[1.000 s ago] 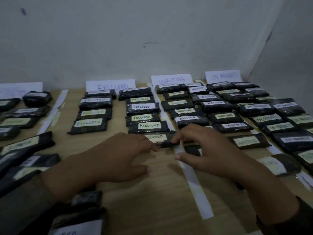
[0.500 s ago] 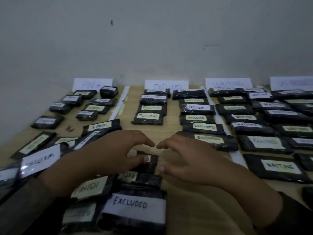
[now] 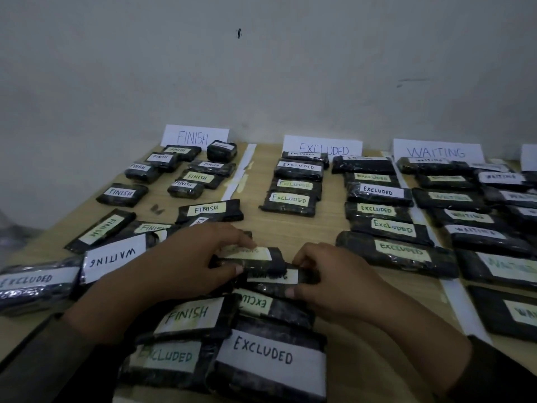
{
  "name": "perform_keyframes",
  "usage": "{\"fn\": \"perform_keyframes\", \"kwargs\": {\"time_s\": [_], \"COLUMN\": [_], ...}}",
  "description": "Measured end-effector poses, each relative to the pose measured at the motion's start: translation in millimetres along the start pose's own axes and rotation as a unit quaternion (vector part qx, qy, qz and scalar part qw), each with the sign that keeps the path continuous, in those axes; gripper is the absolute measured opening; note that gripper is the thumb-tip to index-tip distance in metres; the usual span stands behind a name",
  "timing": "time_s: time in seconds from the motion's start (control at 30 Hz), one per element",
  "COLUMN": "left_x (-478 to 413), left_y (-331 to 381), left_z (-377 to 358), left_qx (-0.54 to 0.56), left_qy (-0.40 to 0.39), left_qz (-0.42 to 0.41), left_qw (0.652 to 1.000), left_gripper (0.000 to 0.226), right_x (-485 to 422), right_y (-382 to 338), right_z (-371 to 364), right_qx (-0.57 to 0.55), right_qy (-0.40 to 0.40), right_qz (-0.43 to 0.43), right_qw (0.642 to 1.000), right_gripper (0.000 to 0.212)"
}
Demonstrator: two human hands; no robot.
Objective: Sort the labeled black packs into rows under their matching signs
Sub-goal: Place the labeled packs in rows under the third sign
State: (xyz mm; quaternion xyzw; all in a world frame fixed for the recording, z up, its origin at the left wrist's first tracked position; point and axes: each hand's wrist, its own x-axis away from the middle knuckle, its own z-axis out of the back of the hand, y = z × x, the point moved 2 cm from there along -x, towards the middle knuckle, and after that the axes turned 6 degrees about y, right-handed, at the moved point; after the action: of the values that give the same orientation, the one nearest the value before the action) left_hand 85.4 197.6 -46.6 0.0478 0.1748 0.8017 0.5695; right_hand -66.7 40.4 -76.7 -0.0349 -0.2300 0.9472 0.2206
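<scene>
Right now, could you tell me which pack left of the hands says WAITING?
The pack with the large white upside-down label, beside the EXCLUDED pack at far left.

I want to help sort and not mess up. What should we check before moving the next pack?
1. Left grip pinches the top pack: ok.
2. Right grip holds the pack underneath: ok.
3. Their labels readable: cannot tell, blurred.
4. FINISH sign, EXCLUDED sign, WAITING sign readable: ok.
5. Bare table below the left EXCLUDED row: ok.
6. Stray WAITING pack beside FINISH packs: not ok.
</scene>
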Motion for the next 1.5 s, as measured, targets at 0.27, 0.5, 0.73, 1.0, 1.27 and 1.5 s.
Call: {"fn": "perform_keyframes", "kwargs": {"time_s": [0.27,0.5,0.73,1.0,1.27,1.5], "left_x": [1.6,1.3,-3.1,-18.7,-46.3,-73.4], "left_y": [-6.9,4.2,15.9,48.9,78.2,126.7], "left_z": [6.2,8.3,2.2,-0.9,-10.0,-35.4], "left_qx": [0.024,-0.001,-0.067,0.138,0.200,0.087], "left_qy": [0.008,-0.017,-0.019,0.077,-0.003,-0.020], "left_qz": [0.004,-0.002,-0.044,0.002,-0.001,-0.129], "left_qw": [1.000,1.000,0.997,0.987,0.980,0.988], "left_gripper": [0.042,0.039,0.049,0.017,0.012,0.029], "right_x": [3.3,18.1,37.8,41.4,67.7,117.8], "right_y": [18.6,25.2,28.8,20.9,37.8,89.4], "right_z": [11.9,37.7,62.8,33.9,48.0,71.5], "right_qx": [-0.248,-0.305,-0.299,-0.368,-0.035,0.070], "right_qy": [0.001,0.001,0.089,0.127,0.194,0.202], "right_qz": [-0.051,-0.026,-0.004,0.010,0.103,0.014], "right_qw": [0.967,0.952,0.950,0.921,0.975,0.977], "right_gripper": [0.038,0.038,0.037,0.036,0.069,0.074]}}
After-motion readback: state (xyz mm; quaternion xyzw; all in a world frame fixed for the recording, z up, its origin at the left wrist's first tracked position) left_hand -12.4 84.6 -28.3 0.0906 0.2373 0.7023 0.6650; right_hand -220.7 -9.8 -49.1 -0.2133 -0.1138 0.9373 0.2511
